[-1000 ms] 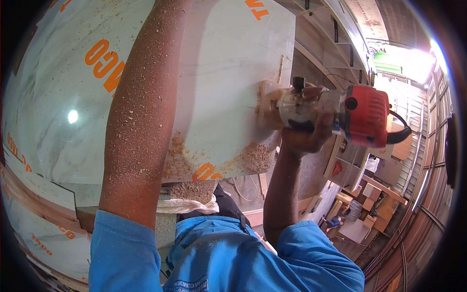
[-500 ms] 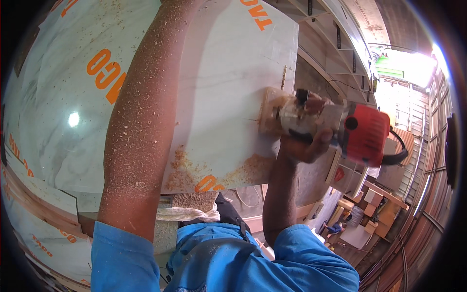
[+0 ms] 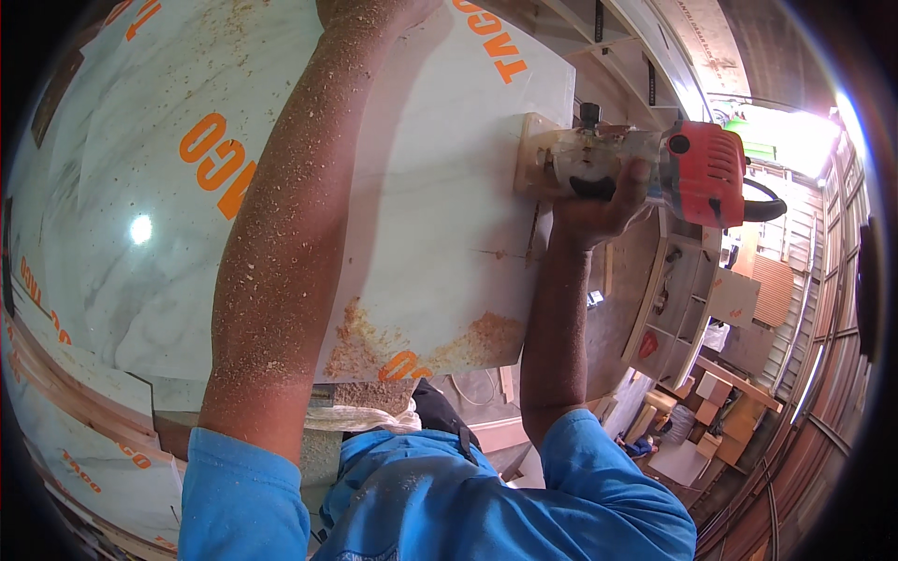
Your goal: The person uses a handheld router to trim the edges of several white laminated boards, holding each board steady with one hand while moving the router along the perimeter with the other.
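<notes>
Right hand (image 3: 599, 217): my fingers are wrapped around the translucent housing of a router (image 3: 692, 168), low on its body and gripping. Left hand (image 3: 407, 11): at the top border of the view, mostly cut off — I cannot tell whether its fingers are clenched, flat or on anything.

Position of router: at the right edge of the white marble-patterned panel (image 3: 440, 220), near its upper right corner. The pale square base (image 3: 535, 157) is against the panel face, seemingly flat, though part of its underside is hidden. Long axis runs left to right in the view, from base out to the red motor end and its black cord (image 3: 767, 208).

Key relation, as I judge it: base to panel edge. A dark line (image 3: 531, 234) runs along that edge just below the base, toward me, roughly square to the router's axis. Right hand is the nearer one, already on the router; left hand is well apart, up and to the left.

Also noted: sawdust (image 3: 360, 341) heaped on the panel's near side — flecks on my left forearm (image 3: 281, 234) too.
</notes>
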Demonstrator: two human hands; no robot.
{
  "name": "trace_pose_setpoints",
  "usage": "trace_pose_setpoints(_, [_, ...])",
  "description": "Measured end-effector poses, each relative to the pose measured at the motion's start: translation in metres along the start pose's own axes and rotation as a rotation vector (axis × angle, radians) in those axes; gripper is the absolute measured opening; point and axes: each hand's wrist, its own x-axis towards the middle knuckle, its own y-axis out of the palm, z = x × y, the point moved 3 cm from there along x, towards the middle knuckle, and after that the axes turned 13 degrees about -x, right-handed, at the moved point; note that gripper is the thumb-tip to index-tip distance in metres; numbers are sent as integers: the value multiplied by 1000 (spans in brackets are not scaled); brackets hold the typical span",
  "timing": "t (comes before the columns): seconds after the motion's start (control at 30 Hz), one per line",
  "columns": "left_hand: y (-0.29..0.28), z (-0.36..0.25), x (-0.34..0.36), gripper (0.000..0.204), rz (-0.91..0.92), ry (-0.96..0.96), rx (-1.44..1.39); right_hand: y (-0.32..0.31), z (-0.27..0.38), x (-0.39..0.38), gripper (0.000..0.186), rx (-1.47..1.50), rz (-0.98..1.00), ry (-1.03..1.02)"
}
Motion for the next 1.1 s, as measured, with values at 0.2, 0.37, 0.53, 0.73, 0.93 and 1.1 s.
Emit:
trace_pose_setpoints(0.2, [3,1,3,36,-46,6,26,6,-2,9,53,16,0,0])
trace_pose_setpoints(0.37, [-4,-2,1,39,-13,-2,40,11,-3,11,49,52,35,5])
trace_pose_setpoints(0.53, [-10,-3,1,37,29,-113,-20,11,-6,14,45,45,-9,-45])
trace_pose_setpoints(0.73, [-15,-10,-7,39,1,-68,-43,-2,4,25,39,6,-94,6])
trace_pose_setpoints(0.93, [2,14,4,43,-16,65,-123,-81,63,44,45,81,16,26])
trace_pose_setpoints(1.1, [0,2,-11,46,-54,180,-79,-210,80,3,49,227,21,240])
